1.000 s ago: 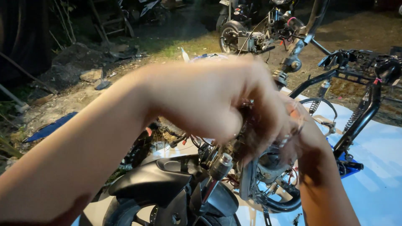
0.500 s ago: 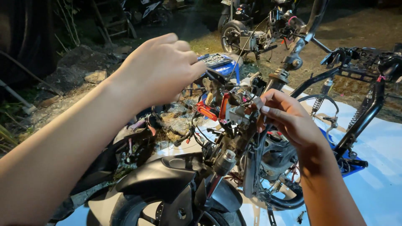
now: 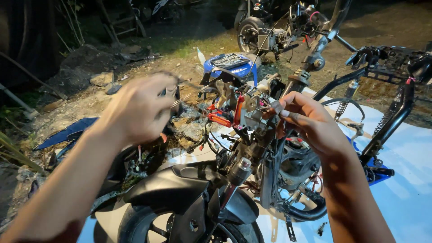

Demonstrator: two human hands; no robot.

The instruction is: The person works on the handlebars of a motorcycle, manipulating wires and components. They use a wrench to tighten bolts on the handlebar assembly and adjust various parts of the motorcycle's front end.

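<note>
A stripped motorcycle stands below me, its dark front fender (image 3: 180,189) and fork (image 3: 238,173) nearest. My right hand (image 3: 306,121) grips the grey bracket and wiring cluster (image 3: 252,112) at the steering head, fingers closed on it. My left hand (image 3: 139,108) is raised to the left of that cluster, closed on a thin metal tool (image 3: 182,100) whose tip points toward the red and orange connectors (image 3: 225,118).
A bare black motorcycle frame (image 3: 382,81) lies on a pale blue sheet (image 3: 405,180) at the right. A blue stool holding a tray of small parts (image 3: 229,63) stands behind. Another motorcycle (image 3: 270,31) is parked further back. Rocks and dirt (image 3: 90,76) lie at the left.
My left hand has lifted off the steering head and swung left and down, now holding a thin tool. My right hand has stayed on the bracket cluster.
</note>
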